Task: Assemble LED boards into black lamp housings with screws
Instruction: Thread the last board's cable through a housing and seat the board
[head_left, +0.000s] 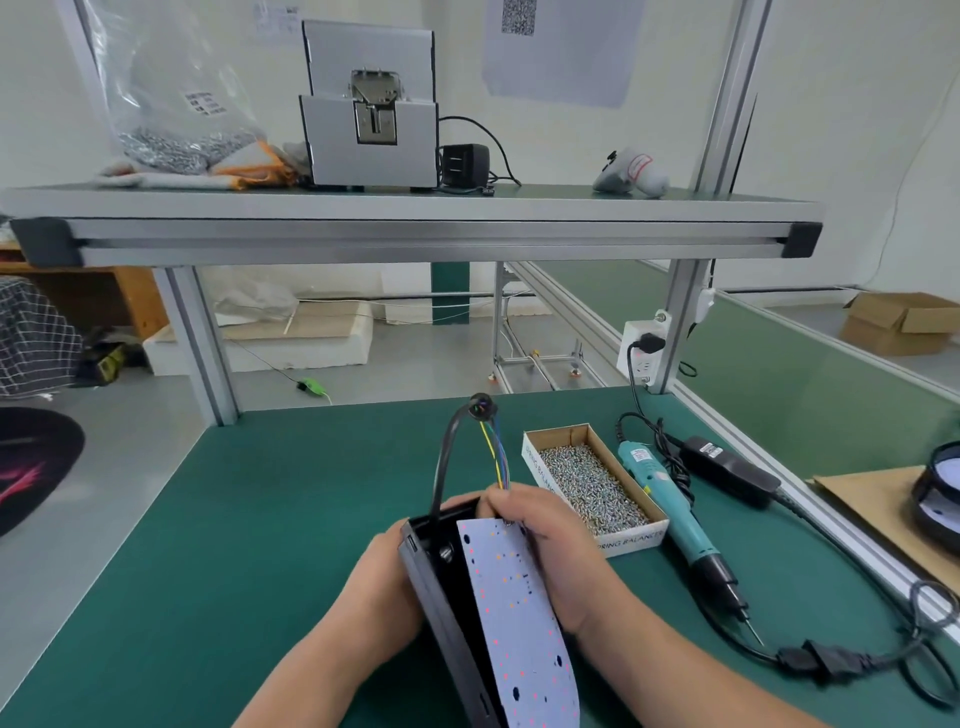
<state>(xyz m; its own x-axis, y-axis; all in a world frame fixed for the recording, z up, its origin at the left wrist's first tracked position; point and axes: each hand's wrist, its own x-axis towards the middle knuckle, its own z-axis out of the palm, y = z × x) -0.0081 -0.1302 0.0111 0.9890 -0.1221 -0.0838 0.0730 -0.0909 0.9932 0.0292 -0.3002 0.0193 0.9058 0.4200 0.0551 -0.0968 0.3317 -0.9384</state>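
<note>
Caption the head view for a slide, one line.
Left hand grips a black lamp housing while the right hand holds the LED board tilted in it, screw box and screwdriver alongside.

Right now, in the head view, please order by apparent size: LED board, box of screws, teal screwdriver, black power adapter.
1. LED board, nearest the camera, so its lead is unsure.
2. box of screws.
3. teal screwdriver: longer than the box, but thin.
4. black power adapter.

Bare left grip and bare right grip, 2 bare forearms
</note>
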